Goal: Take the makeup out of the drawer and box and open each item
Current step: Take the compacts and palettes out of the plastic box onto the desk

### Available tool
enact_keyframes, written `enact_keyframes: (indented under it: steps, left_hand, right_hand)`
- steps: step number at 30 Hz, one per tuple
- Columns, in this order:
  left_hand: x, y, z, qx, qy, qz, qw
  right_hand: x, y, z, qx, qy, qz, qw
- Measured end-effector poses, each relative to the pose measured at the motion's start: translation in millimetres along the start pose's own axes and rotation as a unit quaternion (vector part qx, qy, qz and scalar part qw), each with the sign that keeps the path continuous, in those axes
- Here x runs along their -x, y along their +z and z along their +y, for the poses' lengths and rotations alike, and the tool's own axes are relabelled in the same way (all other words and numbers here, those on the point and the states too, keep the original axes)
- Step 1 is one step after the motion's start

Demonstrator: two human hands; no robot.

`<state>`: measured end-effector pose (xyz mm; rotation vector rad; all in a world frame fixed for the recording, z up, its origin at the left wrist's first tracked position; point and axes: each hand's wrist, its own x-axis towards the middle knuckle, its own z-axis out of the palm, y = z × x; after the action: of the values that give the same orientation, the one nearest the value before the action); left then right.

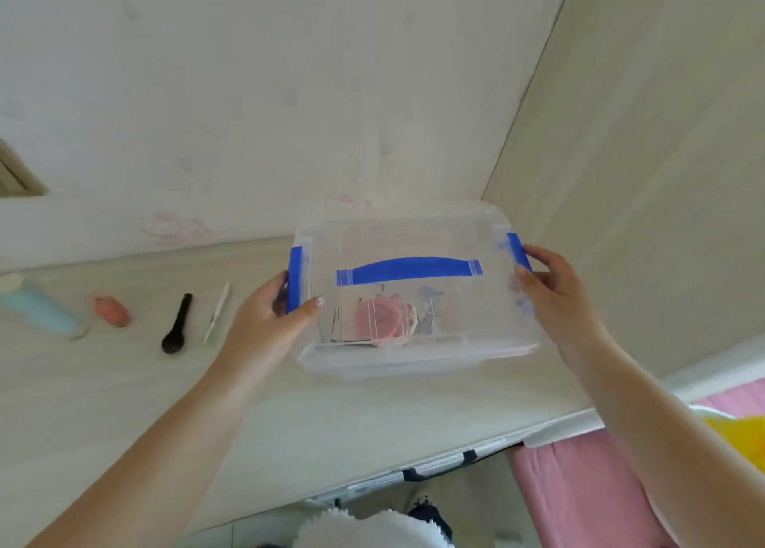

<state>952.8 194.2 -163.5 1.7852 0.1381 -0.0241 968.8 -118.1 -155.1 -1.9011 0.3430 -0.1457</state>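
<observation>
In the middle of the frame, my left hand [275, 313] and right hand [548, 287] hold the clear plastic box with blue clips [414, 287], fingers curled on both clips. I should flip both clips up together, gently.

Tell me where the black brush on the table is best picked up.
Take the black brush by its thin handle, the end farther from the person, pinching across it from above. It lies flat with bare table on both sides, and its bristle head points toward the person.
</observation>
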Motion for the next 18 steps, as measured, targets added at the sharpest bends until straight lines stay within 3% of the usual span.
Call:
enact_keyframes:
  steps: [7, 18]
  left_hand:
    - [-14, 83, 12, 0.018, -0.041, 0.071, 0.997]
    - [-28, 135, 4, -0.02, -0.048, 0.191, 0.98]
  right_hand:
    - [-79, -50, 26, 0.005, -0.006, -0.048, 0.999]
    - [-113, -53, 65, -0.018, 0.023, -0.051, 0.998]
